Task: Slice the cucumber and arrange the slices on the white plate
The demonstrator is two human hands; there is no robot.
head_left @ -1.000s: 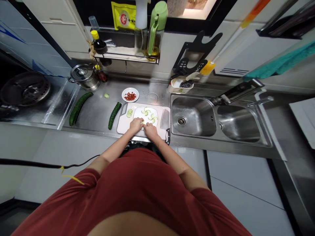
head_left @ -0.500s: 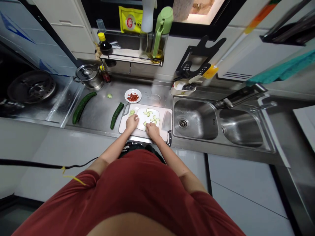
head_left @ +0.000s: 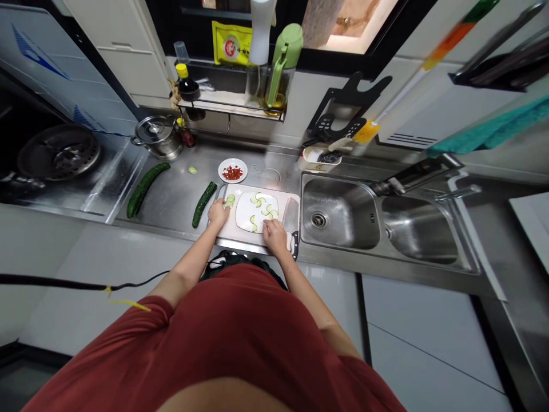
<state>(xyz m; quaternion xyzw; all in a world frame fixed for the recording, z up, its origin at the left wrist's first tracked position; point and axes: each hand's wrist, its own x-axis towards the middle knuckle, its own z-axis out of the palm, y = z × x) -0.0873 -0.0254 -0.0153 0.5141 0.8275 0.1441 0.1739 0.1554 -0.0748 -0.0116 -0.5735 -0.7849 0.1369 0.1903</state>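
On the pale cutting board (head_left: pixel 229 229) lies a white plate (head_left: pixel 244 207) carrying several thin cucumber pieces (head_left: pixel 258 199) in curved groups. My left hand (head_left: pixel 219 214) is at the board's left side, fingers reaching out to a small group of cucumber slices (head_left: pixel 230 200) and appearing to touch them. By the plate's lower right edge is my right hand (head_left: pixel 275 236), its fingers drawn together; whether anything is between them is hidden. A knife (head_left: pixel 291 216) with a dark handle end rests along the board's right side, right of my right hand.
Left of the board lie a cut cucumber (head_left: pixel 204 204) and a longer cucumber (head_left: pixel 146 189). A small dish (head_left: pixel 244 170) of chopped red pieces sits behind the board. A steel pot (head_left: pixel 158 137) stands back left; a double sink (head_left: pixel 343 212) adjoins on the right.
My left hand has moved left from the plate to the loose cucumber slices. My right hand has drawn right and slightly toward me, uncovering a cucumber piece on the plate's near part.
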